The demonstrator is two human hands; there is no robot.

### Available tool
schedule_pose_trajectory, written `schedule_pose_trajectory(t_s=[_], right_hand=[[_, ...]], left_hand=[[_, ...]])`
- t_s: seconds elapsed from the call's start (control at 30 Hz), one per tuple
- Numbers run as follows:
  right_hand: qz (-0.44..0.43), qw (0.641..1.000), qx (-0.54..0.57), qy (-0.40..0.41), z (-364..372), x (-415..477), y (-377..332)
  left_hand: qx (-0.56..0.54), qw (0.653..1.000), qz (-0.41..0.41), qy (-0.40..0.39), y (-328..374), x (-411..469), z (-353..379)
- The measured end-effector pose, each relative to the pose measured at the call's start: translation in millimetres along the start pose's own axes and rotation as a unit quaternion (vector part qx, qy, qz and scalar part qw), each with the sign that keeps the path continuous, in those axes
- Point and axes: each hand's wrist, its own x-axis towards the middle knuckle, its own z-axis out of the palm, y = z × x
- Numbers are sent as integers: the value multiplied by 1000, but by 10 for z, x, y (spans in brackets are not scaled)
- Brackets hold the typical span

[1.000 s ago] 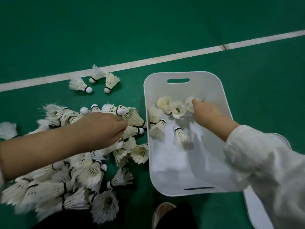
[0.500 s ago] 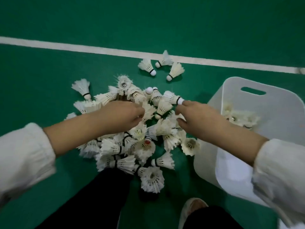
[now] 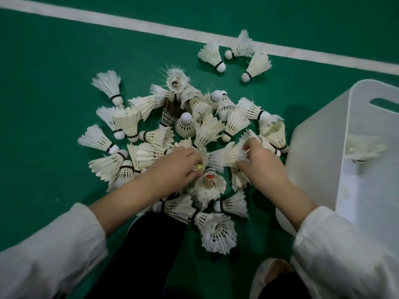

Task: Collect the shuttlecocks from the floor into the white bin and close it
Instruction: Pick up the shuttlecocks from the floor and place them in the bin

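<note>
I see my left hand (image 3: 179, 167) with fingers curled round a shuttlecock (image 3: 213, 160) in the pile of shuttlecocks (image 3: 187, 126) on the green floor (image 3: 54, 61); my right hand (image 3: 262, 167) pinches the feathers of another shuttlecock (image 3: 234, 153) just beside it; the white bin (image 3: 319, 147) stands open at the right, few shuttlecocks (image 3: 364, 148) lying inside.

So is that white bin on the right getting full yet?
No, mostly empty. Only a few shuttlecocks lie inside the white bin, its bare bottom shows, and a big pile waits on the floor.
</note>
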Motion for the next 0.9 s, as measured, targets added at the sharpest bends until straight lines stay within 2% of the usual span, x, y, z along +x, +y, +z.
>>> schedule_pose_trajectory(t_s=[0.2,0.37,0.53,0.6,0.67,0.77,0.9], right_hand=[[19,992,124,33,213,-86,44],[19,988,123,92,-78,-75,41],[-16,971,193,143,-398,-145,-163],[-41,964,233,120,-400,-173,-302],[-70,970,217,81,-306,-158,-434],[-100,986,133,31,-35,-64,-513],[-104,992,65,-23,286,4,-500]], left_hand=[[-5,999,21,-32,7,-27,106],[-62,997,11,-38,-47,-71,40],[-86,994,-16,60,-8,-144,-231],[-106,987,-52,107,-16,-205,-434],[-106,979,-95,143,-69,-253,-612],[-54,971,-142,183,-191,-270,-765],[152,968,-92,177,-415,-174,-750]])
